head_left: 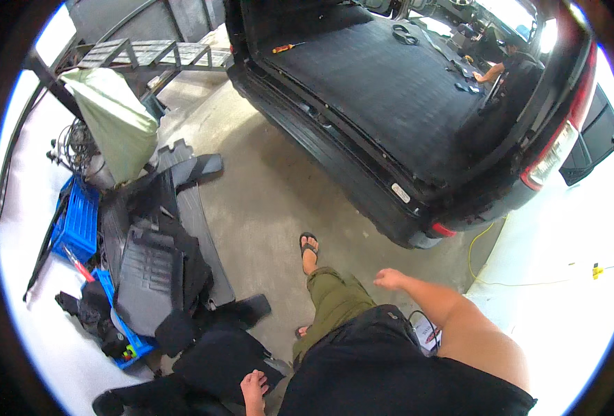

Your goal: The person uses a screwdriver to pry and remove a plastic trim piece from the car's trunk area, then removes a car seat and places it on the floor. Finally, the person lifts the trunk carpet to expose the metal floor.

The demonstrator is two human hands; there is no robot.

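Observation:
My left hand [253, 387] hangs low beside black padded pieces [213, 364], its fingers loosely apart with no object seen in them. My right hand [389, 279] is held out to the right over the concrete floor, fingers curled in with nothing visible in them. Ahead stands a dark vehicle [321, 142] with its rear open. A screwdriver [287, 48] with an orange-yellow handle lies on its black cargo floor [383, 90]. Deeper in is a black coiled strap or cable [405, 35].
At the vehicle's right side a co-worker [518, 76] reaches inside. On my left are piled black floor mats and trim [151, 277], blue crates [78, 218] and a pale green cloth [113, 118]. A yellow cord [475, 260] trails on the right.

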